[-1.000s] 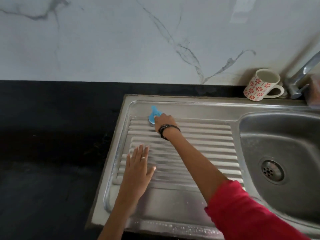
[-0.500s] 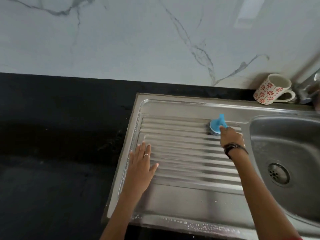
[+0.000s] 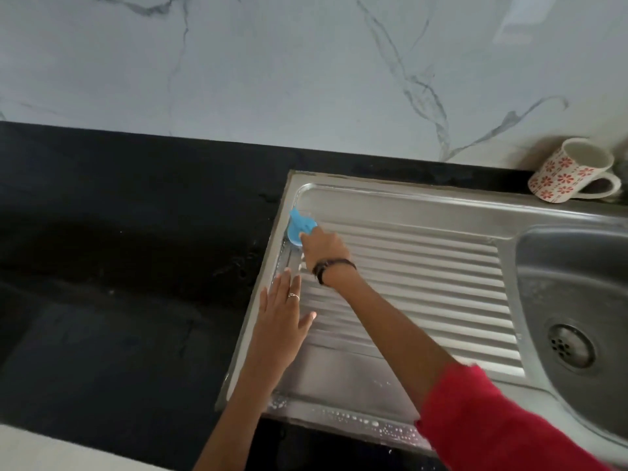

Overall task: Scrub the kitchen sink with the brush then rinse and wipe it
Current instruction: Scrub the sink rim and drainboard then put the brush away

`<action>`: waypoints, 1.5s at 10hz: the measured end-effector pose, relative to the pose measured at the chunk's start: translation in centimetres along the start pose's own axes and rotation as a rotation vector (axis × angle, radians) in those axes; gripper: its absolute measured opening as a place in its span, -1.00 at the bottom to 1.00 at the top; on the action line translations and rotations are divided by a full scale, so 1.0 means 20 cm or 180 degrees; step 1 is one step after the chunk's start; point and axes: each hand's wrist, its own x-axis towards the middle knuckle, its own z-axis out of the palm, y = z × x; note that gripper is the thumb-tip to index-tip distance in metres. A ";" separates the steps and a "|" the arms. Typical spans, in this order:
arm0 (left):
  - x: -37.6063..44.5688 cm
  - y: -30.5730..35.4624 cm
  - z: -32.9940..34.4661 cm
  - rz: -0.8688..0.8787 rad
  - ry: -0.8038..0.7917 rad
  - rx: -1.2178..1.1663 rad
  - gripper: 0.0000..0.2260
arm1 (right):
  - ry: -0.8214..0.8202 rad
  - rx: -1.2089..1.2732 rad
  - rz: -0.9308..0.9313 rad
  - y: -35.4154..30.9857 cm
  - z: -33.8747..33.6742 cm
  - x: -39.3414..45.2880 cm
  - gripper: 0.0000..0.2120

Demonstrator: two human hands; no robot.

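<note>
A person leans over a steel sink (image 3: 441, 198) set in a black bench (image 3: 119, 266). The right hand (image 3: 324, 248) grips a blue brush (image 3: 299, 229), pressing it into the ribbed drainboard's far-left corner, at about ten o'clock. The left hand (image 3: 280, 321) lies flat with fingers straight on the drainboard's left edge, at about seven o'clock, holding nothing. Soapy droplets line the front rim. A flowered mug (image 3: 567, 171) lies tilted at two o'clock; a wide sweep could likely knock it. The braced palm might slip on the wet steel.
</note>
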 end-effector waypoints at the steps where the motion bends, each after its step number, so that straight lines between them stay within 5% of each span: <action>1: -0.01 -0.02 0.01 -0.0056 -0.0095 -0.0076 -0.35 | 0.0072 -0.0068 0.0035 0.16 0.05 -0.19 -0.62; 5: -0.04 -0.03 0.00 -0.0057 -0.0168 0.0084 -0.35 | 0.0360 -0.0394 -0.0194 0.06 0.02 0.06 -0.63; 8: 0.02 0.20 0.07 0.0308 -0.0121 0.0095 -0.38 | 0.1420 -0.0020 0.1654 0.93 -0.48 -0.18 -0.57; 9: 0.02 0.23 0.10 0.0401 -0.0127 0.0005 -0.41 | 0.1473 0.0243 0.1729 0.88 -0.46 -0.17 -0.58; 11: -0.06 0.30 0.21 0.0687 -0.0269 0.0177 -0.30 | 0.0571 0.0103 0.0531 0.40 -0.17 -0.09 -0.60; 12: -0.08 0.39 0.25 0.0837 -0.0334 -0.0005 -0.37 | 0.0429 0.0013 0.0413 0.45 -0.22 -0.11 -0.59; 14: -0.04 0.70 0.34 0.1270 -0.0520 0.0189 -0.18 | 0.1018 0.0082 0.1240 1.02 -0.55 -0.25 -0.63; 15: -0.03 0.86 0.39 0.1348 -0.0525 0.0251 -0.21 | 0.0796 -0.0583 0.1190 1.20 -0.64 -0.25 -0.64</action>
